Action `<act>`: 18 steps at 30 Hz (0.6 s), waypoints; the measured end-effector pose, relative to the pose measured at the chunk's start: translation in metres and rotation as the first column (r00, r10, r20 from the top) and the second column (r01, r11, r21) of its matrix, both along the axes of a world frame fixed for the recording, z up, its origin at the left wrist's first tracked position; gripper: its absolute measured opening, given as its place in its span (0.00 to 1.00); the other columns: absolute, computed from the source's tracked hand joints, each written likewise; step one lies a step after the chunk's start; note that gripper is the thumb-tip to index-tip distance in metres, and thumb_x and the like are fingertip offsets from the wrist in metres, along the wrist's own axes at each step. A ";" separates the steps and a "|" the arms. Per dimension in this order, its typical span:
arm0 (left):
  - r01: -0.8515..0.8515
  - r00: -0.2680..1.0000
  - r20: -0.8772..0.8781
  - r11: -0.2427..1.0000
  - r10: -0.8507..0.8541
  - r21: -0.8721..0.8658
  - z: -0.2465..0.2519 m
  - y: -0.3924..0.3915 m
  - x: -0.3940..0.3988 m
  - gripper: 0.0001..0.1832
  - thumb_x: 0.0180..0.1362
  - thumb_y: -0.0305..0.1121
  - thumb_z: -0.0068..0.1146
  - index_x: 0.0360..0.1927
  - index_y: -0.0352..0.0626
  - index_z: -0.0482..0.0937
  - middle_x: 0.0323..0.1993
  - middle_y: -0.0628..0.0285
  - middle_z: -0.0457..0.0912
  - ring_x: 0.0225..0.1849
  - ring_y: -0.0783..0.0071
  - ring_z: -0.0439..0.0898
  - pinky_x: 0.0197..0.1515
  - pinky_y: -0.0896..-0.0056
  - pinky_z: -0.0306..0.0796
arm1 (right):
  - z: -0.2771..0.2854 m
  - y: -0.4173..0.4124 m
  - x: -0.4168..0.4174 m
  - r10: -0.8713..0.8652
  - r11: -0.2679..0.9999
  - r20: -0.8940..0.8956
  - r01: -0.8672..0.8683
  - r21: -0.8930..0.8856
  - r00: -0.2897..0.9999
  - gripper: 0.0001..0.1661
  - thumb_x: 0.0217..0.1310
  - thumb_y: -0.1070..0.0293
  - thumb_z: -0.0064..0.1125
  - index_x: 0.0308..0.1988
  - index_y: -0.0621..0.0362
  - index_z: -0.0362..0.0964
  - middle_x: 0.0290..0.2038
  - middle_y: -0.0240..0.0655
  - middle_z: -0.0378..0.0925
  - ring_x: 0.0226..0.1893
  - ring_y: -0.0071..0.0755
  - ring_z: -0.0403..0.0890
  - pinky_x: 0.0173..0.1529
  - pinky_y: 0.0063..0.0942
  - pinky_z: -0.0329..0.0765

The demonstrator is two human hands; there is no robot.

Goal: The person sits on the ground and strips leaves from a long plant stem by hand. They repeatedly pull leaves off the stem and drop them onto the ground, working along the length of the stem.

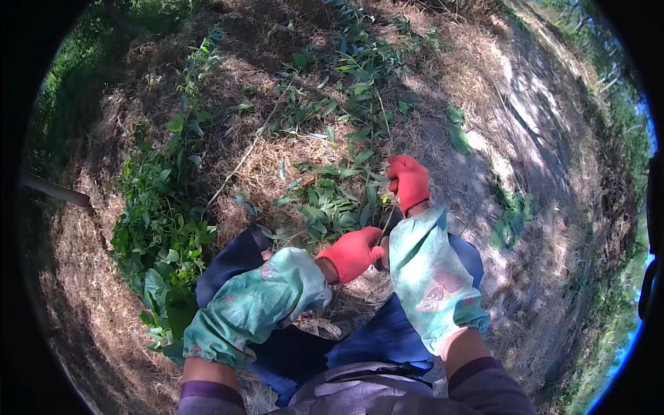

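My left hand [354, 254], in a red glove, is closed on the lower part of a thin plant stem [386, 224] in front of my knees. Higher up and to the right, my right hand [410, 181], also in a red glove, has its fingers curled on the upper part of the same stem. Both forearms wear green patterned sleeve covers. Just left of the hands lie leafy green cuttings [327, 205] on dry grass. Part of a dark shoe [390, 220] shows behind the stem.
A heap of green leafy vines [161, 228] lies at the left. More leafy stems [363, 78] stretch away ahead. A long thin stick [236, 171] lies on the straw. A wooden pole [57, 190] is at the far left. Broad leaves [511, 220] lie on the right.
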State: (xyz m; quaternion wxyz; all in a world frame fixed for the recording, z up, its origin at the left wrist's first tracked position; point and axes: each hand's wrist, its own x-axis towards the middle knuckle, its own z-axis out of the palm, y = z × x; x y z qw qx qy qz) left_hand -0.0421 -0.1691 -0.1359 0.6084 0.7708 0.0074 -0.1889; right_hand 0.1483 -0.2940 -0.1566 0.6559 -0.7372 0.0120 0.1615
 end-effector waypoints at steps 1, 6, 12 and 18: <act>-0.011 1.000 0.005 1.000 0.011 -0.009 0.000 0.002 0.001 0.30 0.67 0.36 0.62 0.67 0.30 0.69 0.47 0.49 0.84 0.47 0.65 0.83 0.52 0.64 0.77 | 0.012 0.003 0.001 0.035 0.998 -0.011 -0.035 0.059 0.999 0.15 0.66 0.67 0.57 0.46 0.66 0.79 0.26 0.34 0.79 0.14 0.24 0.74 0.19 0.25 0.68; -0.014 0.997 -0.080 1.000 0.014 0.004 0.020 0.005 0.002 0.30 0.66 0.40 0.61 0.66 0.33 0.70 0.53 0.46 0.83 0.55 0.56 0.83 0.57 0.59 0.76 | 0.056 0.013 -0.010 0.044 0.999 0.077 -0.045 0.017 0.996 0.16 0.66 0.65 0.56 0.46 0.66 0.78 0.26 0.33 0.78 0.15 0.23 0.74 0.20 0.22 0.67; -0.005 1.000 -0.023 0.997 0.006 0.075 0.025 0.011 -0.001 0.29 0.64 0.44 0.61 0.63 0.36 0.72 0.48 0.43 0.84 0.52 0.48 0.83 0.55 0.56 0.75 | 0.070 0.027 -0.023 -0.043 0.995 0.136 0.029 0.100 0.990 0.12 0.67 0.67 0.58 0.46 0.62 0.79 0.27 0.30 0.78 0.17 0.18 0.73 0.23 0.20 0.69; -0.092 0.991 -0.093 0.996 0.093 0.019 -0.020 0.000 -0.014 0.29 0.66 0.40 0.61 0.64 0.32 0.71 0.48 0.45 0.85 0.50 0.54 0.84 0.52 0.58 0.76 | -0.042 0.024 -0.014 0.655 0.169 0.042 -0.093 -0.981 0.755 0.15 0.69 0.63 0.53 0.49 0.52 0.82 0.46 0.31 0.85 0.41 0.36 0.83 0.45 0.37 0.78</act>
